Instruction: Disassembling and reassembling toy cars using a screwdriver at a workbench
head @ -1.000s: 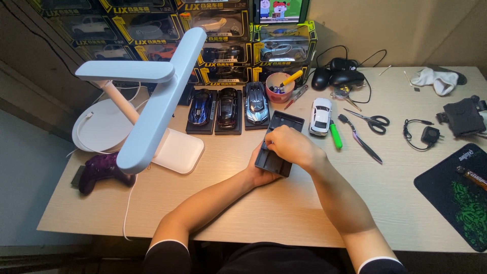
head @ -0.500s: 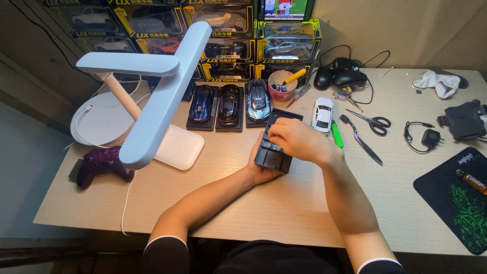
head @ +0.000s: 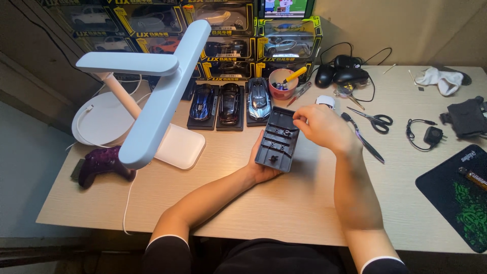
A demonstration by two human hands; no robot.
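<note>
My left hand [head: 259,170] holds a dark grey plastic display base [head: 278,139] from underneath, tilted up with its ribbed underside facing me. My right hand [head: 320,126] rests its fingertips on the upper right edge of that base, pinching at something small there; what it pinches is too small to tell. A white model car [head: 325,100] sits just behind my right hand, mostly hidden by it.
A white desk lamp [head: 152,96] stands at the left, with a purple game controller [head: 101,163] beside it. Three model cars [head: 231,104] on bases line the back, before stacked car boxes [head: 223,30]. Scissors [head: 375,120], a pink cup [head: 282,83], a black charger [head: 432,135] and a mouse pad [head: 456,193] lie right.
The dark base has been tilted up and turned so its underside shows. My right hand slid from covering it to its upper right edge. The camera view has drawn closer.
</note>
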